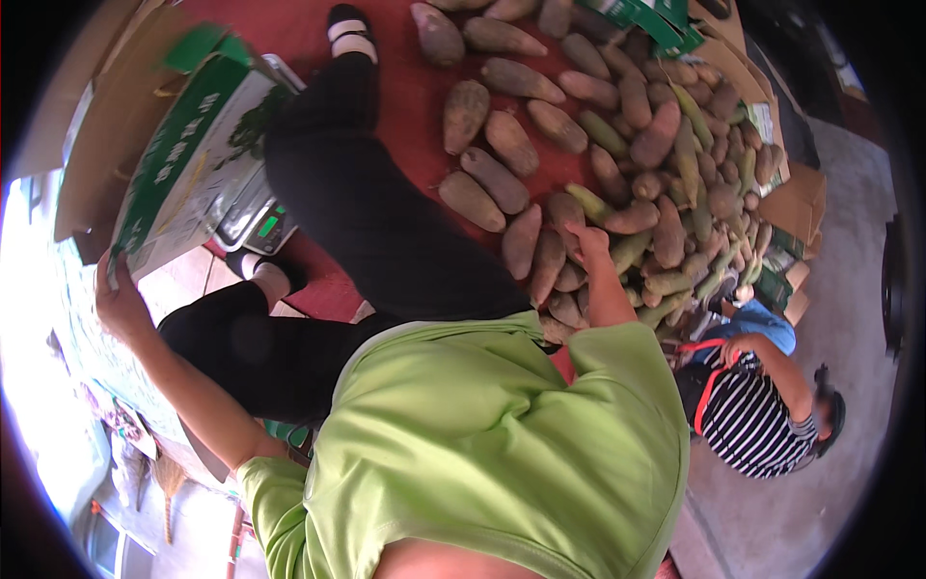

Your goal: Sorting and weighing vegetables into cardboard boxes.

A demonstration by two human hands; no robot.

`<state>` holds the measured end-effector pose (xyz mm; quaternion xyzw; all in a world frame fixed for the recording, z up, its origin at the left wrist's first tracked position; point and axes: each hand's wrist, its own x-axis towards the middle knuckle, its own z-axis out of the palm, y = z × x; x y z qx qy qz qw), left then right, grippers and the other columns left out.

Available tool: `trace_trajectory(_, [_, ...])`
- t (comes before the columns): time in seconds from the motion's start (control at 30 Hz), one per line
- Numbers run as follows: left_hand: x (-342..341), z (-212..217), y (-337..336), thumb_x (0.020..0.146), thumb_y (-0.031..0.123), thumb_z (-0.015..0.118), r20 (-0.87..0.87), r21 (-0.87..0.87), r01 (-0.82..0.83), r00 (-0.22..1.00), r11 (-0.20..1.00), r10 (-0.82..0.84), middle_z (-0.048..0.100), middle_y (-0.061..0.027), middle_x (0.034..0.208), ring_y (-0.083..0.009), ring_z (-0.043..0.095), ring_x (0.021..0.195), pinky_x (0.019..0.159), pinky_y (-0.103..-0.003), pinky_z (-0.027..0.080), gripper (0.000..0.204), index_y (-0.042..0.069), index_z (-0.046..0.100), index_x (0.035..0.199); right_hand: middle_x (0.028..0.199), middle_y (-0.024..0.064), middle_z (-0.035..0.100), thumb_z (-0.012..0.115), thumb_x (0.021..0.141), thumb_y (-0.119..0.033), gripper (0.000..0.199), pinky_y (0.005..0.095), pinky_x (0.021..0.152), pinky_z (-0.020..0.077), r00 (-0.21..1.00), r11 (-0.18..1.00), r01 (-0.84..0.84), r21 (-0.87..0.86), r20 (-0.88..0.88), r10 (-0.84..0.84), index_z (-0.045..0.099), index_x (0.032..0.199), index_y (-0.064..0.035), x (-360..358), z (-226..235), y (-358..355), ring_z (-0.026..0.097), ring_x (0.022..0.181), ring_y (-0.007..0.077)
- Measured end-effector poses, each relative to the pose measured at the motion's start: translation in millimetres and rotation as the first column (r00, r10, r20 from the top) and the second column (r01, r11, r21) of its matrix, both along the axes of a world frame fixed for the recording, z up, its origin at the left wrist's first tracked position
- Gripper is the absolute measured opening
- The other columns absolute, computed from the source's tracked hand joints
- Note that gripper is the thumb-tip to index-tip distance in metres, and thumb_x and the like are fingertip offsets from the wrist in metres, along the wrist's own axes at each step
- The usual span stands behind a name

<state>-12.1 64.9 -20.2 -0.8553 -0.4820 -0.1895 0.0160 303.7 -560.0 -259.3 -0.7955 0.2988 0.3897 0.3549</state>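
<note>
My left hand (123, 307) pinches the near bottom edge of a green and white cardboard box (183, 164) that stands tilted on the left. On the right, my right hand (590, 249) has its fingers bent around the end of a brownish long root vegetable (563, 208) at the near side of a large heap. The hand hides part of that vegetable. The heap (666, 222) holds pinkish-brown and green root vegetables, and several bigger ones lie apart on the red surface (415, 154).
Beside the box sits a digital scale (262, 228) with a lit green display. My outstretched leg (357, 183) lies between box and heap. At the right, another person (757, 415) in a striped shirt is near the heap. Cardboard boxes (796, 207) stand behind the heap.
</note>
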Motion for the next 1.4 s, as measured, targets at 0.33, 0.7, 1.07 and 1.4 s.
trace_trajectory(0.33, [28, 26, -41, 0.083, 0.018, 0.061, -0.029, 0.005, 0.073, 0.997, 0.997, -0.073, 0.066, -0.002, 0.09, -0.0242, 0.063, 0.083, 0.073, -0.033, 0.048, 0.013, 0.016, 0.067, 0.094, 0.09, 0.0018, 0.063, 0.076, 0.069, -0.021, 0.044, 0.0273, 0.061, 0.0445, 0.975, 0.97, -0.084, 0.229, 0.221, 0.033, 0.061, 0.107, -0.0029, 35, 77, 92, 0.059, 0.077, 0.0117])
trace_trajectory(0.7, [27, 39, -53, 0.082, 0.018, 0.061, -0.078, 0.064, 0.085, 0.994, 0.994, -0.08, 0.066, -0.0016, 0.087, -0.0219, 0.061, 0.087, 0.084, -0.034, 0.042, 0.011, 0.017, 0.067, 0.09, 0.11, 0.0108, 0.06, 0.07, 0.074, -0.013, 0.051, 0.0274, 0.09, 0.041, 0.725, 0.544, -0.61, 0.575, 0.682, 0.093, 0.054, 0.118, 0.0068, 60, 222, 292, 0.056, 0.1, 0.0158])
trace_trajectory(1.07, [18, 49, -56, 0.081, 0.016, 0.06, -0.043, 0.08, 0.209, 0.978, 0.975, -0.206, 0.064, -0.0042, 0.08, -0.0225, 0.06, 0.083, 0.082, -0.034, 0.041, 0.01, 0.01, 0.066, 0.087, 0.094, 0.0103, 0.068, 0.072, 0.065, -0.032, 0.045, 0.0292, 0.079, 0.0488, -0.069, 0.041, -0.995, -0.097, 0.894, 0.443, 0.068, 0.1, -0.0037, -19, 314, 513, 0.065, 0.088, 0.0188])
trace_trajectory(1.4, [22, 46, -64, 0.081, 0.017, 0.061, -0.025, 0.044, 0.195, 0.981, 0.98, -0.194, 0.065, -0.0025, 0.081, -0.0224, 0.06, 0.082, 0.077, -0.035, 0.042, 0.009, 0.013, 0.067, 0.087, 0.098, 0.0095, 0.068, 0.059, 0.077, -0.016, 0.022, 0.0359, 0.081, 0.0504, -0.295, -0.06, -0.931, -0.359, 0.646, 0.704, 0.068, 0.095, -0.008, -62, 273, 570, 0.064, 0.095, 0.0264])
